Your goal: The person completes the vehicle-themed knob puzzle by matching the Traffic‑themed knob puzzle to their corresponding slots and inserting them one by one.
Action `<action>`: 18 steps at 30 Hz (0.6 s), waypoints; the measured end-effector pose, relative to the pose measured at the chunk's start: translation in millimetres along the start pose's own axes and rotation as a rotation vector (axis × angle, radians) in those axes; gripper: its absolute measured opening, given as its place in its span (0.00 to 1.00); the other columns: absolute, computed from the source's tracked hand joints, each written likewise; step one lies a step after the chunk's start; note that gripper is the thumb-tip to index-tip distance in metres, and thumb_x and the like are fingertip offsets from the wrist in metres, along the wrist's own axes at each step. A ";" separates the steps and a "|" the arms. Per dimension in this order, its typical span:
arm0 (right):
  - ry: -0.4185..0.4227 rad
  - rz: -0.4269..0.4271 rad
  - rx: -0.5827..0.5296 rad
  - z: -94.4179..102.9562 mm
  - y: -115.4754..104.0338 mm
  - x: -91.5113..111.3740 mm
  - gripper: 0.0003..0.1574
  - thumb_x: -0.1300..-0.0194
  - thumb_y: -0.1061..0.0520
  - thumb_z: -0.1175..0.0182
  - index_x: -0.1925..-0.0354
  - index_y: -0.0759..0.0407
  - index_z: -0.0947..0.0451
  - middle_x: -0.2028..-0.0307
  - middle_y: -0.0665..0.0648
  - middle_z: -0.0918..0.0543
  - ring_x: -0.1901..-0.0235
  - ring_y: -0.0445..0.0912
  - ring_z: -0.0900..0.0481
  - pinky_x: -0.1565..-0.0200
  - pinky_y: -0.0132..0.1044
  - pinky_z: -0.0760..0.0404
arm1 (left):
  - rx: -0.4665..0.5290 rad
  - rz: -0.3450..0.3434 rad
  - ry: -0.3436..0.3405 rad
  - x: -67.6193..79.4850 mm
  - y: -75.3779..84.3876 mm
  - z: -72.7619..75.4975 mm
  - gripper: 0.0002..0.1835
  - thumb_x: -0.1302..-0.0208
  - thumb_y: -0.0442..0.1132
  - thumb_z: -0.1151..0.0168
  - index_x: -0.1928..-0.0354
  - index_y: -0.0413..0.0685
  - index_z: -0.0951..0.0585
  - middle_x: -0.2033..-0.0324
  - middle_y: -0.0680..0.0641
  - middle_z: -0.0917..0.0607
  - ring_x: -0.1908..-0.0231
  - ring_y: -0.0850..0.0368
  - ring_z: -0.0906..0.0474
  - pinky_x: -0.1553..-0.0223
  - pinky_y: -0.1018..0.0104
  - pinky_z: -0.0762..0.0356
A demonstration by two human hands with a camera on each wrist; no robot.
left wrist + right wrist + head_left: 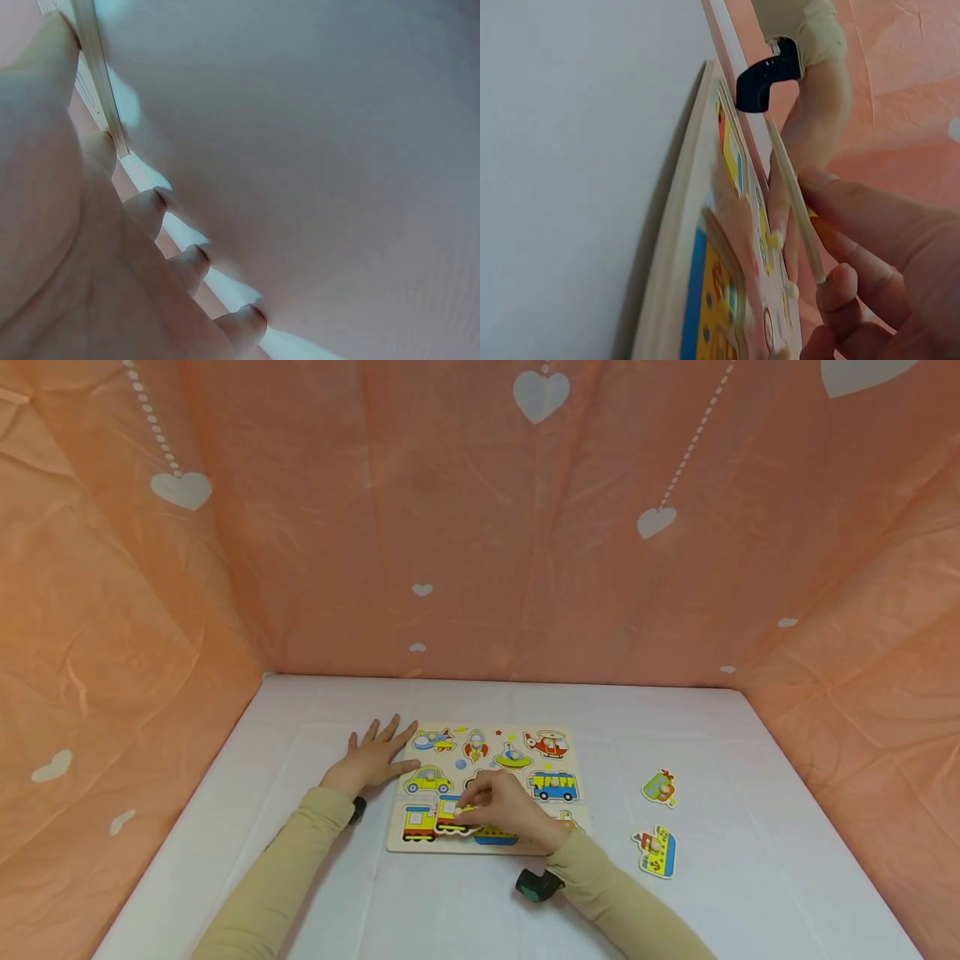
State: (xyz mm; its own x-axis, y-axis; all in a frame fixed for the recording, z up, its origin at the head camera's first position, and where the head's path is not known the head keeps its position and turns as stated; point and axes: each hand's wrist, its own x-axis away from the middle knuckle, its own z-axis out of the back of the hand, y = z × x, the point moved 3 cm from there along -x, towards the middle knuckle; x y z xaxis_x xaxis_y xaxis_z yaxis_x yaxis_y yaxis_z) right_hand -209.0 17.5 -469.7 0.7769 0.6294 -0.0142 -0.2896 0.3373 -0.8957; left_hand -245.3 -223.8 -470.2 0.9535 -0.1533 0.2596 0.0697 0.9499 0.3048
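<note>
My right hand (504, 806) pinches a train puzzle piece (447, 818) over the front of the wooden puzzle board (393, 843). In the right wrist view the piece (795, 202) is edge-on, apart from the board's face. A printed train picture (418, 822) lies just left of it on the board. Fingers spread, my left hand (369, 764) rests at the board's left side, its thumb and index finger at the edge. Behind the right hand, the board's middle is partly hidden. Knobbed pieces sit in the board, among them a car (428, 779) and a bus (553, 786).
Two loose pieces lie on the white table (720, 743) to the right: a ship (657, 852) and a green-and-orange piece with a small propeller (660, 787). Orange cloth (465, 527) with white hearts walls in the back and both sides.
</note>
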 end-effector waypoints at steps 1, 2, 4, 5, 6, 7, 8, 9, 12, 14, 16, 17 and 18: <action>-0.003 0.002 -0.004 -1.9 -0.9 -0.7 0.08 0.48 0.56 0.26 0.69 0.54 0.15 0.70 0.48 0.22 0.71 0.39 0.22 0.66 0.29 0.23 | -0.001 0.002 -0.003 -0.1 -0.1 -0.2 0.44 0.36 0.65 0.47 0.25 0.57 0.49 0.26 0.39 0.56 0.30 0.31 0.67 0.38 0.29 0.71; -0.002 0.010 -0.005 -3.7 -1.8 -1.5 0.07 0.48 0.57 0.27 0.69 0.55 0.15 0.69 0.48 0.21 0.70 0.38 0.21 0.64 0.30 0.22 | -0.002 0.003 -0.005 0.0 -0.1 -0.2 0.44 0.36 0.65 0.47 0.25 0.57 0.50 0.26 0.39 0.57 0.30 0.31 0.67 0.38 0.29 0.71; 0.000 0.025 0.006 -7.3 -3.3 -3.0 0.07 0.47 0.57 0.27 0.69 0.55 0.15 0.68 0.48 0.21 0.69 0.39 0.19 0.63 0.31 0.21 | -0.003 0.003 -0.009 -0.6 -0.6 -0.8 0.44 0.36 0.65 0.47 0.24 0.57 0.50 0.26 0.39 0.57 0.30 0.32 0.68 0.38 0.29 0.71; 0.005 0.026 0.020 -8.8 -4.5 -3.7 0.07 0.47 0.57 0.27 0.69 0.54 0.15 0.68 0.47 0.21 0.68 0.39 0.20 0.63 0.31 0.22 | -0.002 0.004 -0.010 -0.7 -0.5 -1.0 0.44 0.36 0.65 0.48 0.24 0.57 0.50 0.26 0.40 0.57 0.30 0.32 0.68 0.38 0.29 0.71; 0.007 0.027 0.030 -10.3 -5.5 -4.4 0.06 0.48 0.57 0.27 0.69 0.53 0.15 0.68 0.47 0.22 0.68 0.39 0.21 0.63 0.31 0.22 | -0.002 0.003 -0.010 -0.8 -0.4 -1.1 0.44 0.36 0.65 0.48 0.24 0.57 0.50 0.26 0.39 0.57 0.30 0.31 0.68 0.38 0.29 0.71; 0.011 0.034 0.045 -11.8 -6.6 -5.2 0.06 0.48 0.56 0.26 0.70 0.53 0.15 0.69 0.47 0.22 0.68 0.39 0.23 0.64 0.30 0.23 | -0.003 0.004 -0.013 -1.0 -0.6 -1.3 0.44 0.36 0.65 0.48 0.24 0.57 0.50 0.26 0.40 0.57 0.30 0.32 0.68 0.38 0.29 0.71; 0.014 0.041 0.057 -13.4 -7.2 -6.2 0.06 0.48 0.55 0.26 0.70 0.53 0.15 0.69 0.46 0.22 0.68 0.38 0.24 0.65 0.30 0.24 | -0.004 0.003 -0.014 -1.1 -0.6 -1.6 0.44 0.36 0.65 0.48 0.24 0.57 0.51 0.26 0.40 0.57 0.30 0.32 0.68 0.38 0.29 0.71; 0.016 0.046 0.072 -14.9 -7.9 -7.3 0.06 0.48 0.55 0.26 0.70 0.52 0.14 0.71 0.46 0.22 0.69 0.38 0.25 0.66 0.30 0.25 | -0.004 0.004 -0.016 -1.4 -0.7 -1.8 0.44 0.36 0.65 0.48 0.24 0.58 0.51 0.26 0.40 0.57 0.30 0.32 0.68 0.38 0.29 0.71; 0.025 0.072 0.117 -19.1 -10.0 -10.7 0.06 0.49 0.53 0.25 0.72 0.50 0.14 0.75 0.43 0.22 0.72 0.38 0.28 0.68 0.30 0.30 | -0.003 0.005 -0.015 -1.1 -0.4 -1.3 0.44 0.36 0.65 0.48 0.24 0.57 0.51 0.26 0.39 0.57 0.30 0.32 0.68 0.38 0.29 0.71; 0.033 0.088 0.138 -21.9 -10.0 -13.0 0.06 0.50 0.53 0.25 0.72 0.50 0.14 0.77 0.42 0.23 0.75 0.37 0.29 0.70 0.30 0.33 | -0.002 0.004 -0.013 -0.2 0.2 -0.4 0.44 0.35 0.64 0.47 0.24 0.57 0.51 0.26 0.39 0.57 0.30 0.32 0.68 0.38 0.29 0.71; 0.040 0.097 0.155 -24.5 -10.6 -14.8 0.06 0.50 0.53 0.25 0.73 0.50 0.14 0.79 0.41 0.23 0.77 0.37 0.31 0.72 0.29 0.34 | -0.003 0.000 -0.009 0.8 1.0 0.4 0.43 0.35 0.64 0.47 0.24 0.56 0.50 0.26 0.39 0.57 0.30 0.31 0.67 0.38 0.29 0.71; 0.041 0.095 0.155 -25.7 -10.5 -15.6 0.06 0.50 0.53 0.25 0.73 0.50 0.14 0.79 0.41 0.23 0.78 0.37 0.31 0.73 0.28 0.34 | -0.004 -0.003 -0.006 1.3 1.4 0.8 0.43 0.35 0.63 0.47 0.24 0.56 0.50 0.26 0.38 0.57 0.30 0.31 0.67 0.38 0.29 0.70; 0.041 0.093 0.156 -26.9 -10.4 -16.3 0.06 0.50 0.53 0.25 0.73 0.51 0.14 0.79 0.41 0.23 0.79 0.36 0.32 0.74 0.28 0.35 | -0.005 -0.006 -0.002 1.7 1.7 1.2 0.43 0.35 0.63 0.47 0.25 0.55 0.50 0.26 0.38 0.56 0.30 0.30 0.67 0.38 0.29 0.70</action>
State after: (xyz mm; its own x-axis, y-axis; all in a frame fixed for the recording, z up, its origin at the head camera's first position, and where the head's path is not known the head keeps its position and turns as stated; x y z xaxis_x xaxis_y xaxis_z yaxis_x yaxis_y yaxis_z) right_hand -203.7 -15.1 -472.1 0.7641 0.6348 -0.1148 -0.4420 0.3856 -0.8099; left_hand -243.9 -222.7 -468.2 0.9523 -0.1596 0.2600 0.0769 0.9503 0.3016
